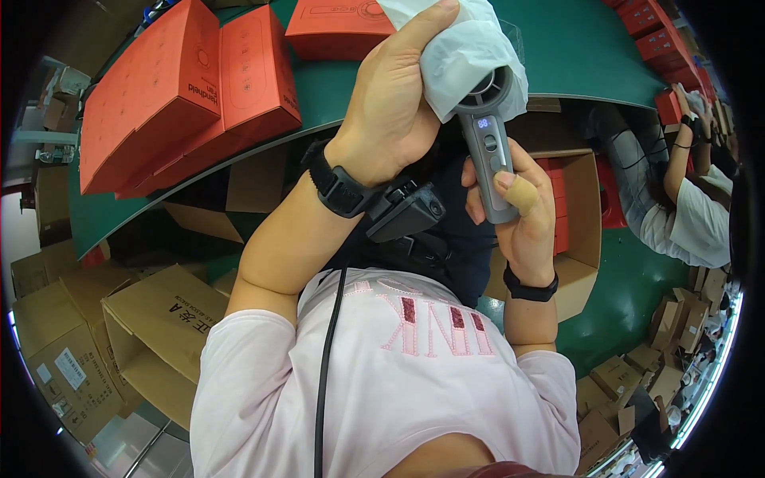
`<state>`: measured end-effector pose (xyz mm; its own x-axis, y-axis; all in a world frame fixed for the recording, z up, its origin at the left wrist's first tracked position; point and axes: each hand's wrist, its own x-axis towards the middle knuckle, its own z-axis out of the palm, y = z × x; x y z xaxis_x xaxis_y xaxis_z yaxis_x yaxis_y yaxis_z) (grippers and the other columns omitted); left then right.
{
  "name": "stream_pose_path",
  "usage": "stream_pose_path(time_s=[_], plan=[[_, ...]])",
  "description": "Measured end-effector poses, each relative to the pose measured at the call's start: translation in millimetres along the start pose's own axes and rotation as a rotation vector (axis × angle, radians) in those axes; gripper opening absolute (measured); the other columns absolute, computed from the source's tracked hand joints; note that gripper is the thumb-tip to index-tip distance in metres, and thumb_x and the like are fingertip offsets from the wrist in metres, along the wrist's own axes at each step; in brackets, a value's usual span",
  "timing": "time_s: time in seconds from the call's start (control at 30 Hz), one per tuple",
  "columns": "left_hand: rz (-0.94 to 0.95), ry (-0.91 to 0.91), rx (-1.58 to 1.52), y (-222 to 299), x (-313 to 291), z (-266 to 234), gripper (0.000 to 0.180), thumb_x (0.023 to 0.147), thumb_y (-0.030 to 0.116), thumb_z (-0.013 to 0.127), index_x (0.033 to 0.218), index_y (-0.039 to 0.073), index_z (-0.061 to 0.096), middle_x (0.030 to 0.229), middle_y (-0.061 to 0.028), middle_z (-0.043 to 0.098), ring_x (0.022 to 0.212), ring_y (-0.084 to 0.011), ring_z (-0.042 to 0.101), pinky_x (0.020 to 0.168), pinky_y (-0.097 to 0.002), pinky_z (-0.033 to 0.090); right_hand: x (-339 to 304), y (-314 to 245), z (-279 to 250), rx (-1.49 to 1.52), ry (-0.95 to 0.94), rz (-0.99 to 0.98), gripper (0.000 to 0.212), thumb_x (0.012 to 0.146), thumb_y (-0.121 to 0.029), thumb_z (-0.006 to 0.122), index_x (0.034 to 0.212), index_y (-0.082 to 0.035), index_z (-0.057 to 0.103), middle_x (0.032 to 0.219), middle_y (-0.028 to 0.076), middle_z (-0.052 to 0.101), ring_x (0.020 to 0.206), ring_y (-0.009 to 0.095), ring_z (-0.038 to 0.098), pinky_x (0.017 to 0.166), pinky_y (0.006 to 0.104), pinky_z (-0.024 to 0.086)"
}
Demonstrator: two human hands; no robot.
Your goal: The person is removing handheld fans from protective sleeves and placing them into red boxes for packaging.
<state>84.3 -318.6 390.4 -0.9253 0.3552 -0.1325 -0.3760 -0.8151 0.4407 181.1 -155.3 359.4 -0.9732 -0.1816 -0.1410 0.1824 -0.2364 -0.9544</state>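
A grey handheld fan [488,166] is held upright in front of me, over the near edge of the green table. My right hand [526,203] is closed round its handle, and the thumb, wrapped in a tan bandage, presses on the front near the buttons. A small display on the handle is lit. A thin white sheet [466,60], like tissue or soft cloth, drapes over most of the fan's round head; part of the grille shows below it. My left hand [390,99] grips the sheet at the head's left side, its fingers partly hidden behind.
Red-orange boxes [255,72] lie on the green table [594,60] at the left, with another red box [339,28] behind. Open cardboard cartons [159,319] stand at lower left. Below the table, a carton [586,199] holds red boxes. Another person [693,199] works at far right.
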Motion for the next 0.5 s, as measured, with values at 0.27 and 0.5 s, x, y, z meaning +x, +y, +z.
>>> stream_pose_path(time_s=[0.27, 0.5], plan=[[0.175, -0.028, 0.155, -11.3, -1.0, -1.3, 0.032, 0.103, 0.022, 0.063, 0.127, 0.002, 0.058, 0.108, -0.0052, 0.069, 0.098, -0.0161, 0.069, 0.087, -0.0309, 0.056, -7.4, 1.9, -5.5, 0.106, 0.001, 0.013, 0.063, 0.088, -0.032, 0.051, 0.135, 0.010, 0.052, 0.097, 0.015, 0.065, 0.067, 0.016, 0.058, 0.064, 0.0284, 0.046], [0.075, -0.035, 0.107, -2.8, 0.8, 6.8, 0.034, 0.102, 0.021, 0.066, 0.128, 0.001, 0.057, 0.111, -0.0056, 0.068, 0.101, -0.0160, 0.068, 0.090, -0.0307, 0.056, -8.0, -1.9, -9.5, 0.253, -0.042, 0.039, 0.063, 0.088, -0.032, 0.050, 0.134, 0.011, 0.052, 0.096, 0.016, 0.064, 0.065, 0.018, 0.057, 0.063, 0.0287, 0.046]])
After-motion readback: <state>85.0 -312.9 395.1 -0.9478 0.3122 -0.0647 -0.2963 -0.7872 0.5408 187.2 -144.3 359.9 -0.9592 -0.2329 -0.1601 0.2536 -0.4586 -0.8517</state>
